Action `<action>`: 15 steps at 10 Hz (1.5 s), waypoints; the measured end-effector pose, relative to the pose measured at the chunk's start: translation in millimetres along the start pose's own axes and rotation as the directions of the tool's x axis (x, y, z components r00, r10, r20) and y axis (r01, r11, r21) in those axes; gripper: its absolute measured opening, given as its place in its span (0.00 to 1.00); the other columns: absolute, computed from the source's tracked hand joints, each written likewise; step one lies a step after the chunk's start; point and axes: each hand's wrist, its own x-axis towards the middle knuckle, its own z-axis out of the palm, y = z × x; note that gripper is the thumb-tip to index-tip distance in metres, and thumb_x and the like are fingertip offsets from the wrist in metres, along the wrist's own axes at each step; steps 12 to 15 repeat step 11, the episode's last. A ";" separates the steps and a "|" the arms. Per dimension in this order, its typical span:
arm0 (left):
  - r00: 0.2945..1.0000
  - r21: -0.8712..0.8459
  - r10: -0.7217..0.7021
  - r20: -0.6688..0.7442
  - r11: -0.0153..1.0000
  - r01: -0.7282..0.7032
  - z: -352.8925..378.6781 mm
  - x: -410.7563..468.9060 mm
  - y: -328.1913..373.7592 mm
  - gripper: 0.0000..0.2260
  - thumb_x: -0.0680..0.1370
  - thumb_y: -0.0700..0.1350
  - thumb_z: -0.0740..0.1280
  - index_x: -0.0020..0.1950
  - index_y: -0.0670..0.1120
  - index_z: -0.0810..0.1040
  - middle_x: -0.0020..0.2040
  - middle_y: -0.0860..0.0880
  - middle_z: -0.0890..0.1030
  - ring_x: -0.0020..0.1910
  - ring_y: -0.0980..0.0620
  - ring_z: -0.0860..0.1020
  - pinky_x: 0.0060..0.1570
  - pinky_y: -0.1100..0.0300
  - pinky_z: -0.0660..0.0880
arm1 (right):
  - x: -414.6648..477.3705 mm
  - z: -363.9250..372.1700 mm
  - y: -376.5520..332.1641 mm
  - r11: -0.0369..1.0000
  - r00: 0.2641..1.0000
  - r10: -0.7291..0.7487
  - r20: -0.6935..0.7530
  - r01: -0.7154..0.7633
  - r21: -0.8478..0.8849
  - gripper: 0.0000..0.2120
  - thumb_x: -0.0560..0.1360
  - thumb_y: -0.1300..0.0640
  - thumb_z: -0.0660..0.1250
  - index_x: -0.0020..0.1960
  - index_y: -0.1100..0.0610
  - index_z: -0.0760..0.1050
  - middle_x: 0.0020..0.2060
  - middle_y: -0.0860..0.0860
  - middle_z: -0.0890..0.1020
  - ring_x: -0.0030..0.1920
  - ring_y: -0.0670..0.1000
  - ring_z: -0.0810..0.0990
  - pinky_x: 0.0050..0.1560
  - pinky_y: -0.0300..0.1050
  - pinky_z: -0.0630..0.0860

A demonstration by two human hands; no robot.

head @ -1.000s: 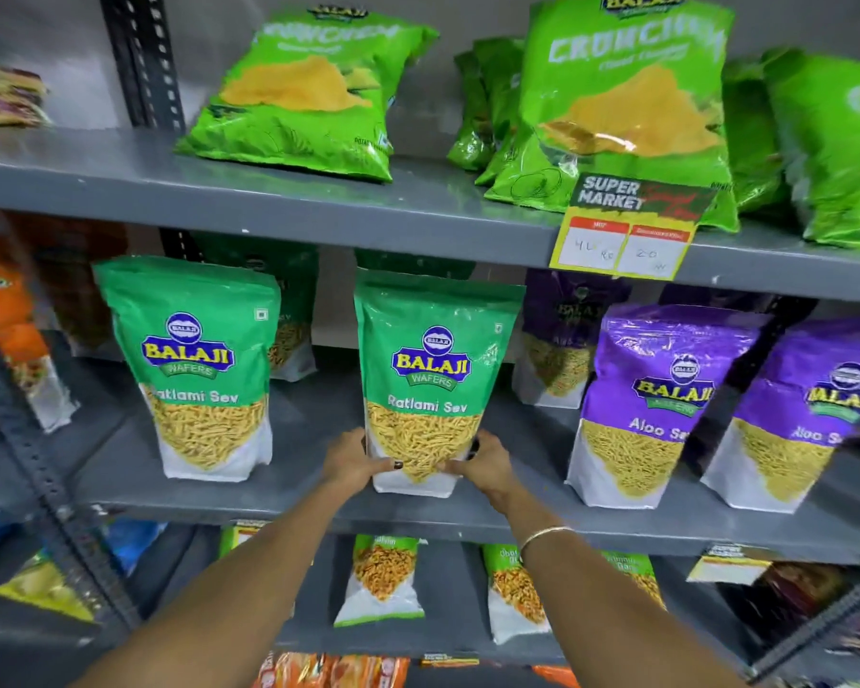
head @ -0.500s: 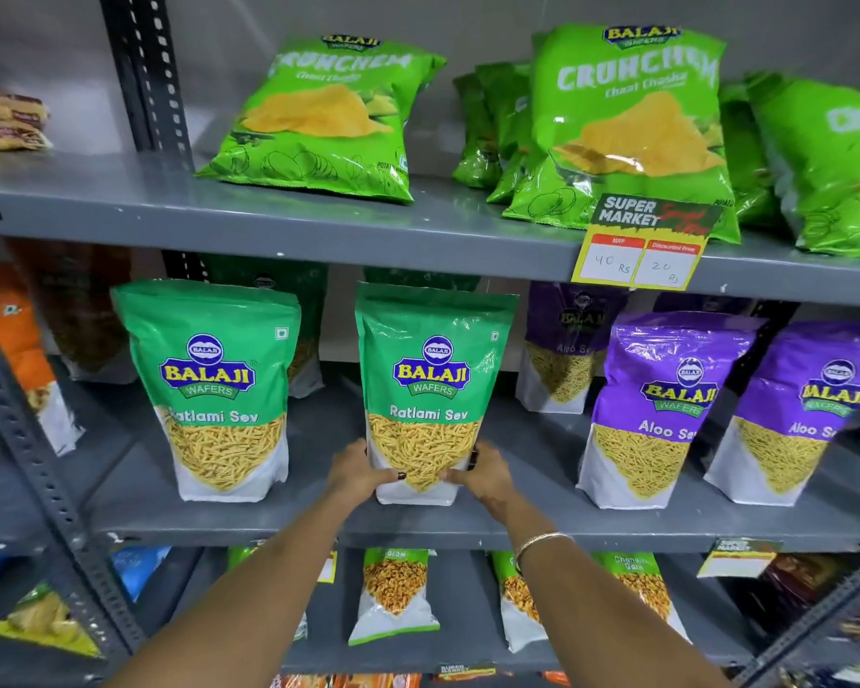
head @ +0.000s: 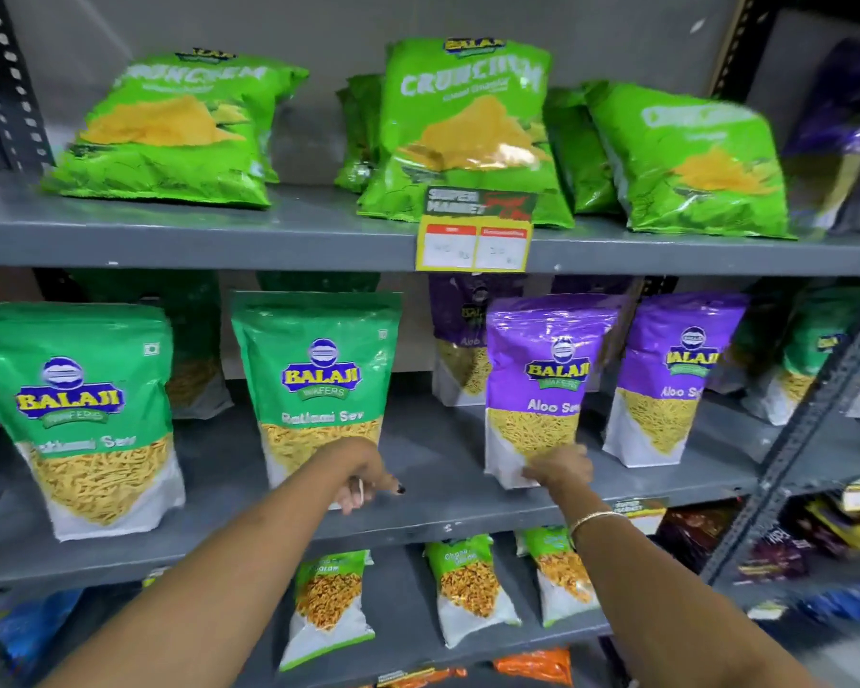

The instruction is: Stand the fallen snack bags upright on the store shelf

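A green Ratlami Sev bag [head: 319,369] stands upright on the grey middle shelf [head: 443,508]. My left hand [head: 363,481] hangs just in front of its lower right corner, fingers loose and holding nothing. A purple Aloo Sev bag [head: 542,369] stands to the right. My right hand [head: 559,469] lies against its bottom front edge, fingers pointing left; blur hides whether they grip it. A second green bag [head: 75,414] stands at the left and another purple bag [head: 666,384] at the right.
Green Crunchem bags [head: 170,131] lean back on the top shelf, above a yellow price tag [head: 475,243]. Smaller snack bags [head: 467,588] stand on the shelf below. A slotted metal post [head: 810,414] slants across the right side.
Both hands have let go of the middle green bag. My right hand moved right to the purple bag's base, my left hand drifted right, and the view swung right.
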 end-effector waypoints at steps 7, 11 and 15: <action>0.775 -0.572 -0.025 -0.631 0.690 -0.444 95.8 56.5 141.4 0.20 0.67 0.38 0.76 0.56 0.35 0.78 0.57 0.38 0.82 0.56 0.42 0.80 0.53 0.55 0.75 | 90.4 -16.9 41.1 0.833 0.831 -0.449 0.328 0.256 0.491 0.33 0.61 0.67 0.77 0.61 0.67 0.66 0.50 0.54 0.73 0.51 0.51 0.71 0.51 0.45 0.71; 0.777 -0.537 -0.023 -0.629 0.735 -0.414 91.5 46.7 132.1 0.21 0.69 0.42 0.74 0.59 0.38 0.73 0.63 0.39 0.78 0.62 0.42 0.76 0.58 0.53 0.72 | 63.0 -17.7 33.3 0.845 0.855 -0.446 0.263 0.306 0.439 0.44 0.61 0.60 0.79 0.68 0.64 0.58 0.66 0.61 0.69 0.69 0.60 0.67 0.66 0.52 0.68; 0.777 -0.537 -0.023 -0.629 0.735 -0.414 91.5 46.7 132.1 0.21 0.69 0.42 0.74 0.59 0.38 0.73 0.63 0.39 0.78 0.62 0.42 0.76 0.58 0.53 0.72 | 63.0 -17.7 33.3 0.845 0.855 -0.446 0.263 0.306 0.439 0.44 0.61 0.60 0.79 0.68 0.64 0.58 0.66 0.61 0.69 0.69 0.60 0.67 0.66 0.52 0.68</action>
